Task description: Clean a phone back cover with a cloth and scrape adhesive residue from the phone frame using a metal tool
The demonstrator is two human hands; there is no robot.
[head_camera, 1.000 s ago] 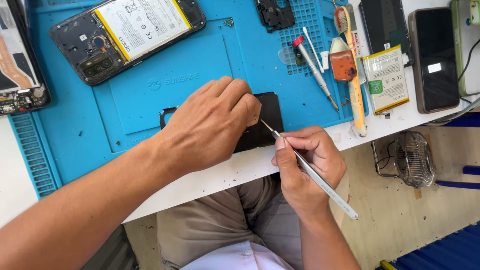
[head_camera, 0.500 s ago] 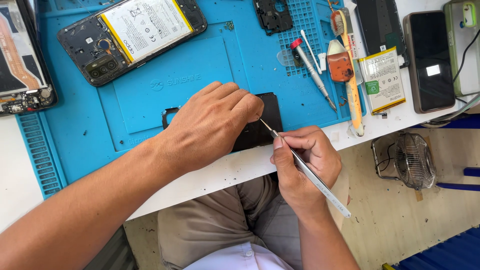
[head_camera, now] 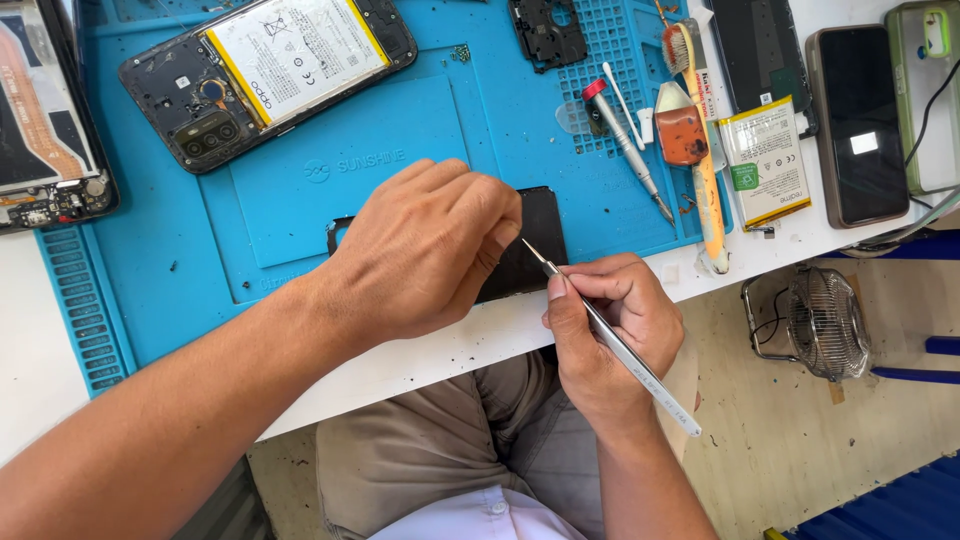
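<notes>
We press the left hand (head_camera: 425,255) flat on the black panel (head_camera: 530,245); right hand (head_camera: 600,320) pinches tweezers (head_camera: 610,340), tip at panel edge. Prying step, we judge; next needs a shallow, steady angle.

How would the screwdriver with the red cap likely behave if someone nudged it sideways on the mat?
The screwdriver looks round and slim, so it would probably roll rather than slide. It lies partly on the gridded section of the blue mat, which may check the roll. Its metal body looks stiff and unlikely to bend.
</notes>
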